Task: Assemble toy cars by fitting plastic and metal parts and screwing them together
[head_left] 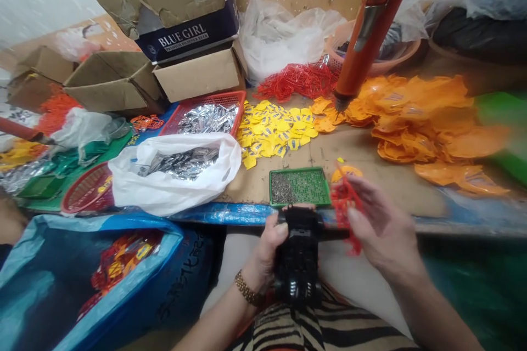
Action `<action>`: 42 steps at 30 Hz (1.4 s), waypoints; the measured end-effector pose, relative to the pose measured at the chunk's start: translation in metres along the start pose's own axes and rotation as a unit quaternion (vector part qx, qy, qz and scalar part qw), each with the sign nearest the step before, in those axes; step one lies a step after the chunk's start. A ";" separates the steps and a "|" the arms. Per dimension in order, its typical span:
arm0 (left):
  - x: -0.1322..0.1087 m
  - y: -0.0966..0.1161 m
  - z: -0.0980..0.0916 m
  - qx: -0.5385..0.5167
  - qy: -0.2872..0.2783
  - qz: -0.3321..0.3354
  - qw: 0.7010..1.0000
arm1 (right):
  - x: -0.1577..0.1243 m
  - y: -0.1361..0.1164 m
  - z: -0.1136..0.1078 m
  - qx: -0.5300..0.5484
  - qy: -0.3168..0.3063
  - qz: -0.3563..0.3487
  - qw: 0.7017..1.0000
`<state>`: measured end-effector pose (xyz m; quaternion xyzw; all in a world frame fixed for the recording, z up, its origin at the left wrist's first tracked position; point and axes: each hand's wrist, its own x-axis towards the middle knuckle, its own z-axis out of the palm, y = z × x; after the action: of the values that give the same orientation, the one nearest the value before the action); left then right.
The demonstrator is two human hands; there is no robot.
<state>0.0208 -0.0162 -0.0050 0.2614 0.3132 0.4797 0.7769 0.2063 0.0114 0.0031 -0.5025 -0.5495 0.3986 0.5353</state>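
My left hand [269, 244] is wrapped round a black toy car chassis [298, 255] with wheels, held upright above my lap. In my right hand [376, 222] is a red plastic frame part [347, 205], pinched between thumb and fingers just right of the chassis; motion blurs its outline. An orange-yellow plastic piece [348, 174] shows right behind that hand. Beyond the chassis, at the table's edge, lies a green tray [315, 184] of small metal screws [284, 189]. An orange electric screwdriver [362, 44] hangs over the table, tip down.
Yellow pieces [275, 126], red frames [296, 81] and orange shells [411, 115] lie in heaps. A red basket [240, 115] and a white bag [173, 192] hold silvery parts. At lower left, a blue bag [173, 236] contains red and orange pieces. Cardboard boxes [200, 74] stand behind.
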 end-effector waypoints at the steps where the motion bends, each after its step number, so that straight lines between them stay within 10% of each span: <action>1: 0.001 0.000 0.002 0.014 0.025 0.012 1.000 | -0.003 -0.001 0.002 0.000 -0.018 -0.007 1.000; 13: 0.018 -0.007 -0.012 0.209 0.085 0.222 0.949 | -0.023 -0.014 0.039 -0.183 -0.032 -0.225 0.957; 42: 0.015 -0.014 -0.016 0.201 0.124 0.192 0.953 | -0.029 -0.003 0.040 -0.226 -0.047 -0.265 0.936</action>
<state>0.0226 -0.0067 -0.0287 0.4060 0.4407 0.5752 0.5568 0.1640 -0.0133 -0.0039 -0.4273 -0.7629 0.1302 0.4673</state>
